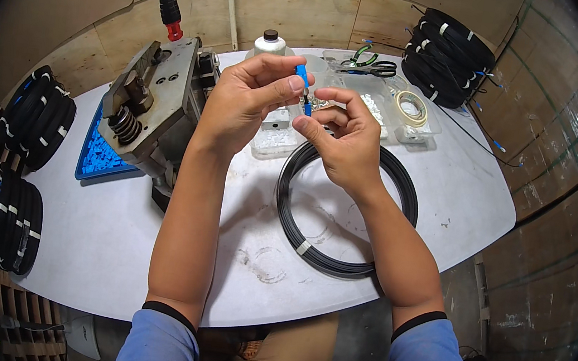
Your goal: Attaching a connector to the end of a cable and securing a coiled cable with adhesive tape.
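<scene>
My left hand [241,99] is raised over the table and pinches a small blue plastic connector [301,72] between thumb and fingers. Just below it, my right hand [349,141] pinches a second small blue piece [307,109] by its side. A thin dark section runs between the two blue parts; whether they are joined cannot be made out. Under my right hand and forearm lies a coil of black cable [285,207], bound with a white tie. Where the cable's end goes is hidden by my hand.
A metal hand press [170,86] with a red-black handle stands left, beside a blue tray [111,172] of small blue parts. Behind my hands are clear bins [271,151], a white bottle [269,45], pliers [360,58] and a tape roll [410,107]. Cable coils [448,56] are stacked back right; more [10,218] hang left.
</scene>
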{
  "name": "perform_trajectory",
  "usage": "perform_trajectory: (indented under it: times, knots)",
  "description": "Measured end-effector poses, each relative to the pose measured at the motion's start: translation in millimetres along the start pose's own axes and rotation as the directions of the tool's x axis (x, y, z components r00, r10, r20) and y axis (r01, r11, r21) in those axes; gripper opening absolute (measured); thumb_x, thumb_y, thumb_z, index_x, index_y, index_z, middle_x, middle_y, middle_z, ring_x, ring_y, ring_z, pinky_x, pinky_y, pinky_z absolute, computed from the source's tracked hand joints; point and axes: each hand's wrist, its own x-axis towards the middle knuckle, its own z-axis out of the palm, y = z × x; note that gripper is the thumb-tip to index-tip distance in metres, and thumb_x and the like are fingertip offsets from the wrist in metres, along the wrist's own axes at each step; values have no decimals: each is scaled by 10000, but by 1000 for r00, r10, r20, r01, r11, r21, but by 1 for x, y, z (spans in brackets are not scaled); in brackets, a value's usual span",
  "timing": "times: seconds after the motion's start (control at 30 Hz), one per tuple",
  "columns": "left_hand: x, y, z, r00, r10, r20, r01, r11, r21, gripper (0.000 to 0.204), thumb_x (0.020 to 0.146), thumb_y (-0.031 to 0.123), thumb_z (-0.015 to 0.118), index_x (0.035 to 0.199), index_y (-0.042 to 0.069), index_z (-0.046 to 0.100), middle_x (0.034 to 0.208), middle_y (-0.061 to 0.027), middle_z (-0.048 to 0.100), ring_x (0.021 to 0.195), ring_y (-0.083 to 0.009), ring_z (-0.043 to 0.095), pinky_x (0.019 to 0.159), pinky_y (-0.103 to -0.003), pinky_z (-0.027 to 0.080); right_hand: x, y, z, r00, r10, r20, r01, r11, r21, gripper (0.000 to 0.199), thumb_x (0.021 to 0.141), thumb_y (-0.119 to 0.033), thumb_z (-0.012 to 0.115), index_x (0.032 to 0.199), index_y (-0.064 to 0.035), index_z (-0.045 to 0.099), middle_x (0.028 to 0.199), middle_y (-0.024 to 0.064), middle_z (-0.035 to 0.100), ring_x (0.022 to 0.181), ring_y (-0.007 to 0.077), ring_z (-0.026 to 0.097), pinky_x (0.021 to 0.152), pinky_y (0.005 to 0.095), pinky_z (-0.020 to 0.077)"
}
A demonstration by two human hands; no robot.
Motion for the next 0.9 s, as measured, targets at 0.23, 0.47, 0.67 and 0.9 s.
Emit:
perform_trajectory:
  times: [0.23, 0.47, 0.67, 0.9]
  knots:
    - [-1, 0, 3, 998, -49, 50, 49, 999, 0, 303, 892, 72, 748, 1174, -10, 674, 1063, -127, 725, 986, -185, 693, 890, -328, 558, -1, -1, -1, 999, -35, -22, 35, 999, 23, 410, 849, -15, 792, 1177, 1, 547, 841, 61, 710, 807, 78, 670, 754, 216, 522]
    - [-1, 0, 1, 997, -57, 56, 56, 998, 29, 290, 910, 56, 718, 1192, 9, 670, 1074, -126, 710, 1037, -207, 679, 885, -347, 556, -2, 2, 0, 996, -55, -63, 59, 996, 68, 367, 832, -59, 818, 1107, 3, 584, 833, 70, 716, 801, 100, 693, 734, 243, 539]
    - [-1, 1, 1, 998, -37, 42, 33, 995, 93, 285, 908, 46, 717, 1186, 7, 671, 1062, -111, 713, 1049, -213, 685, 895, -352, 566, 0, 1, -2, 997, -74, -36, 73, 997, -26, 216, 846, -112, 818, 960, -1, 672, 890, 73, 741, 819, 120, 705, 768, 262, 553]
    - [-2, 2, 3, 999, -19, 44, 16, 997, 80, 274, 885, 43, 744, 1147, -11, 684, 1032, -110, 724, 994, -187, 688, 882, -328, 559, -1, 0, -3, 998, -58, -27, 58, 998, 1, 199, 853, -105, 811, 967, 0, 686, 891, 70, 740, 829, 113, 702, 774, 256, 555]
